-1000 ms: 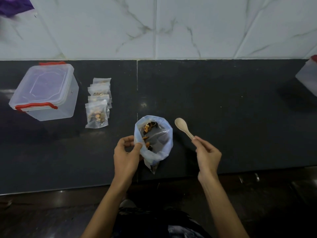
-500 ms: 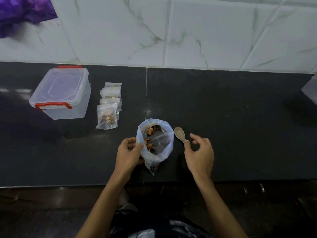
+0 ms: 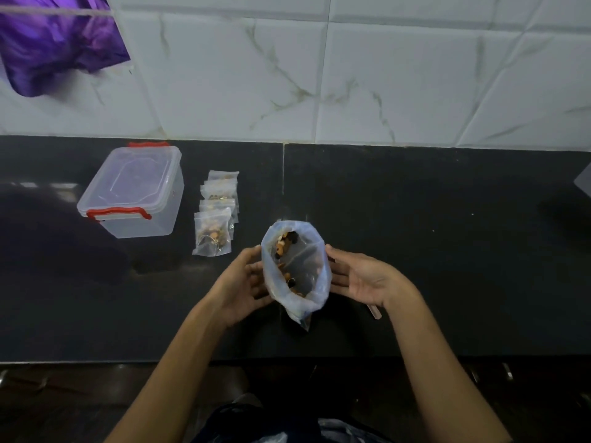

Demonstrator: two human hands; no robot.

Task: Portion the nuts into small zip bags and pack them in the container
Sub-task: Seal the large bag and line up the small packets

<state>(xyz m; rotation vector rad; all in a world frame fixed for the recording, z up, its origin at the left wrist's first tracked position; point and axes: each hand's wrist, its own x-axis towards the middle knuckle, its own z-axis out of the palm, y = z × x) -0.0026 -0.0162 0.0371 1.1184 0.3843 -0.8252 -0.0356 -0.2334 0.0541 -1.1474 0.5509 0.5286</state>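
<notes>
Dark stone counter [image 3: 431, 251], white marble-tile wall [image 3: 383, 84], purple cloth [image 3: 54, 43] top left. Both hands, left hand [image 3: 243, 282] and right hand [image 3: 367, 279], open-fingered, cup nut bag [image 3: 295, 270]. Filled zip bags [image 3: 216, 215] beside lidded container [image 3: 134, 190].

I see a black counter [image 3: 415, 251], white grey-veined tiles [image 3: 383, 84] behind it, a clear red-latched box [image 3: 134, 193], purple cloth [image 3: 54, 43], and a bluish bag [image 3: 295, 270] of brown nuts [image 3: 283, 247].

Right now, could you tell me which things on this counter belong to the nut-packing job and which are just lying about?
Part of the job:
- big bag of nuts, between left hand and right hand
- filled small zip bags
- lidded container
- spoon, under the right hand

Lying about:
- purple cloth on the wall
</notes>
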